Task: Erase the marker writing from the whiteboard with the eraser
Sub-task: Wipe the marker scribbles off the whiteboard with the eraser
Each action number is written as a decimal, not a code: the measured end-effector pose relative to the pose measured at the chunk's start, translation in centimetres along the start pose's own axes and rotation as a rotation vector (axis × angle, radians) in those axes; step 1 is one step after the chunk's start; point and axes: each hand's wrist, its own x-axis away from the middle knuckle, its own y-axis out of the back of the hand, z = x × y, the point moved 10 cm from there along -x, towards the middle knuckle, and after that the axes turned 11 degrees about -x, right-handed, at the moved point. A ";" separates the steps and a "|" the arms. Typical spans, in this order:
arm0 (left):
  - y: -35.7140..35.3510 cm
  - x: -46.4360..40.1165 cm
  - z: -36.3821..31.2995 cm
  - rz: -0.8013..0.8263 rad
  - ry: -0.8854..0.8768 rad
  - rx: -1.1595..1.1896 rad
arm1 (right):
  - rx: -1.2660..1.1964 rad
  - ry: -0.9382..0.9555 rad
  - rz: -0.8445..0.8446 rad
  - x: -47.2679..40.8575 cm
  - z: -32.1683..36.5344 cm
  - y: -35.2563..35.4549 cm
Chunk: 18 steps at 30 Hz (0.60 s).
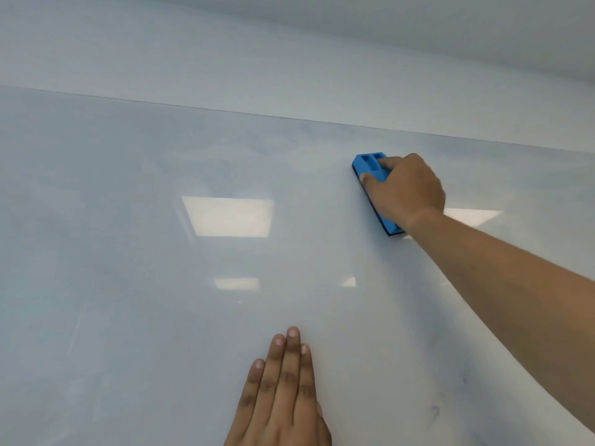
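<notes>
A glossy whiteboard (161, 284) fills most of the view, its top edge running across the upper part. My right hand (407, 191) grips a blue eraser (370, 169) with a dark felt base, pressed flat on the board near its top edge. My left hand (283, 391) lies flat on the board at the bottom centre, fingers straight and close together, holding nothing. Faint bluish smears show across the upper board. A few thin dark marker traces (434, 413) remain at lower right, under my right forearm.
Above the board's top edge is a plain pale wall (289, 59). Ceiling lights reflect as bright rectangles (228, 215) on the board's middle.
</notes>
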 end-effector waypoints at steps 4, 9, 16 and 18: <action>0.4 0.3 0.1 -0.008 0.029 0.050 | -0.059 0.520 0.185 10.2 5.6 -2.7; 0.7 0.8 0.0 0.042 0.011 0.124 | 0.039 0.648 0.269 12.4 0.1 1.0; -0.1 1.9 -0.2 0.202 -0.012 0.212 | 0.014 0.183 0.059 11.9 -11.9 7.7; -0.4 1.9 -0.2 0.243 -0.016 0.215 | -0.078 0.267 0.186 19.2 -10.1 6.6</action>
